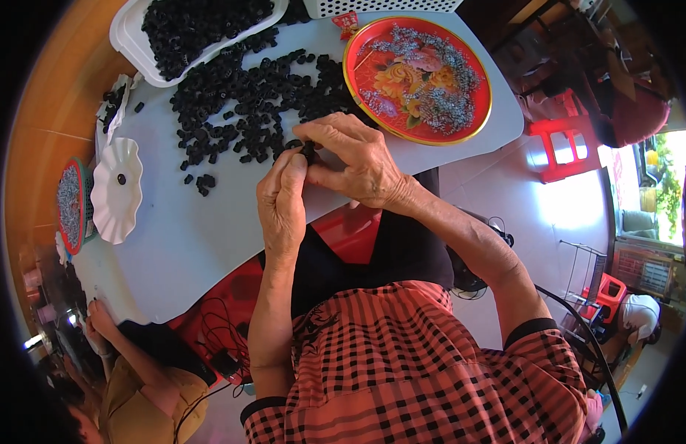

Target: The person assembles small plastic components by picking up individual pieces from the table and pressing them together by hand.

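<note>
Between my two hands, over the front edge of the pale table, is a small black plastic part (308, 152). My left hand (281, 194) pinches it between thumb and fingers. My right hand (358, 163) closes on the same part from the other side, thumb and index finger meeting at it. The fingers cover most of the part, so its exact shape is hidden. Just beyond my hands, a loose spread of similar black plastic parts (243, 103) covers the table. To the right lies a round red floral tray (355, 78) with a gold rim, holding many small silvery pieces.
A white tub (128, 41) heaped with black parts stands at the far left, a white perforated basket (384, 7) at the back. A white scalloped dish (117, 200) and a basket of silvery pieces (69, 207) are left. Another person's hands (102, 325) are at lower left; a red stool (561, 148) stands right.
</note>
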`<state>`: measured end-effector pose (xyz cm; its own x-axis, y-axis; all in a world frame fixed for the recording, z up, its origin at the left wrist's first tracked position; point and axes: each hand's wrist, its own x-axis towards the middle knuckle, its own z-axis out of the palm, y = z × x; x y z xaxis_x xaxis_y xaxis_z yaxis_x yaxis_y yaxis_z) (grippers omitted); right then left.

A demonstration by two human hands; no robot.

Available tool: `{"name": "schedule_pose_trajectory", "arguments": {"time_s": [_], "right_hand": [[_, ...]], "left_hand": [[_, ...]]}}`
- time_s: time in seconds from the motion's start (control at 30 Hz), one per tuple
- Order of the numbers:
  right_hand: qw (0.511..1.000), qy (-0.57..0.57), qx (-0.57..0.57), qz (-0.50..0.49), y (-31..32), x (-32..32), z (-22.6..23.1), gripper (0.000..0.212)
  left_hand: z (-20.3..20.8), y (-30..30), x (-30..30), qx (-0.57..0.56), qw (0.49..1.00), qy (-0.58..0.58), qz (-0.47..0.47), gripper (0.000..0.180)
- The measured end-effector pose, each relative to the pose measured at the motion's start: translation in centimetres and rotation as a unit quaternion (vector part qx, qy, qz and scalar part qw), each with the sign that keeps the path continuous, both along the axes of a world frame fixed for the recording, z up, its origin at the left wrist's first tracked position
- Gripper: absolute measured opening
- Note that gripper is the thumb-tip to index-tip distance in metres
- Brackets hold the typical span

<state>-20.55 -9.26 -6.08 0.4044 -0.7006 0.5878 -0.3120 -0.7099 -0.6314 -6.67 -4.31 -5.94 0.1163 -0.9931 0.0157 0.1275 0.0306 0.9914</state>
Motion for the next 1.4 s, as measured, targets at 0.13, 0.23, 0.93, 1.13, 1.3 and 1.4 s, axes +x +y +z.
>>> {"name": "schedule_pose_trajectory", "arguments": {"time_s": [0.13, 0.23, 0.93, 1.13, 1.3, 1.4], "right_hand": [[0.999, 0.008, -0.042, 0.005, -0.2, 0.0, 0.0, 0.046], [0.995, 0.055, -0.088, -0.006, -0.1, -0.4, 0.0, 0.044], [0.996, -0.018, 0.054, 0.066, 0.0, -1.1, 0.5, 0.036], [0.997, 0.02, 0.025, 0.076, 0.0, -0.8, 0.3, 0.03], [0.994, 0.046, 0.072, 0.074, -0.5, -0.8, 3.1, 0.029], [0.997, 0.047, 0.061, -0.024, -3.4, -0.5, 6.2, 0.029]], "left_hand": [[0.3, -0.1, 0.1, 0.003, 1.0, -0.011, 0.0, 0.028], [0.3, -0.3, 0.0, -0.018, 0.997, -0.078, -0.006, 0.029], [0.7, 0.7, 2.0, -0.022, 0.999, 0.04, 0.014, 0.053], [0.4, 1.7, 2.9, -0.021, 0.997, -0.054, 0.053, 0.039], [0.2, 2.2, 2.3, -0.046, 0.993, -0.107, 0.001, 0.03], [-0.7, 2.2, 2.8, -0.057, 0.995, -0.08, -0.005, 0.027]]}}
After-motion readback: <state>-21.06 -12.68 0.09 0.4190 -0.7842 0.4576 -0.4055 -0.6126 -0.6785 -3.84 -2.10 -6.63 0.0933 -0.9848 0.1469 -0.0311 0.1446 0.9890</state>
